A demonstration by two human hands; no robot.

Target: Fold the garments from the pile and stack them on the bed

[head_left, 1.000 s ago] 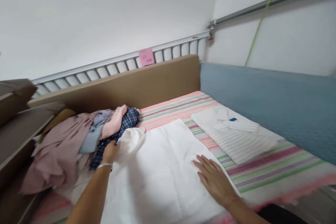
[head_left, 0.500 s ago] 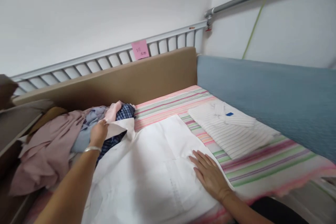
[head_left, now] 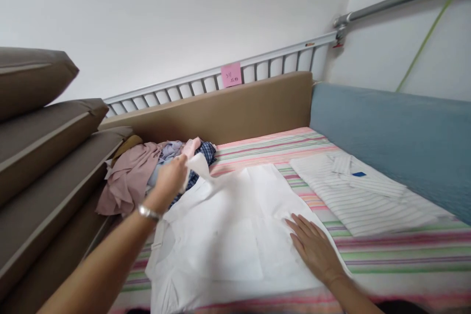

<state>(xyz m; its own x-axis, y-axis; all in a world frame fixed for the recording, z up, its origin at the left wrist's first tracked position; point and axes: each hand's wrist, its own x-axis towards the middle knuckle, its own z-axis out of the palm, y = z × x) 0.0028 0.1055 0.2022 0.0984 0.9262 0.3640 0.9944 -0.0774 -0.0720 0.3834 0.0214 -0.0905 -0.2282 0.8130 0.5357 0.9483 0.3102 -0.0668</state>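
A white shirt (head_left: 235, 240) is spread over a striped sheet (head_left: 272, 140). At its far left, my left hand (head_left: 172, 176) is closed on a raised part of the shirt, which looks like a sleeve end or cuff. My right hand (head_left: 316, 248) lies flat on the shirt's right side, fingers spread. To the right rests a folded striped shirt (head_left: 353, 196) with a small blue tag (head_left: 359, 174). Just beyond my left hand is a heap of crumpled clothes (head_left: 134, 171) in pink, blue and dark check.
Several brown cushions (head_left: 47, 132) are stacked at the left. A brown padded panel (head_left: 265, 103) runs along the back before a white radiator (head_left: 176, 93) bearing a pink note (head_left: 231, 74). A blue padded panel (head_left: 390, 132) borders the right side.
My view has swung left, bringing the cushion stack in. The left hand has drawn its held part of the white shirt inward a little; the right hand stays flat on the shirt.
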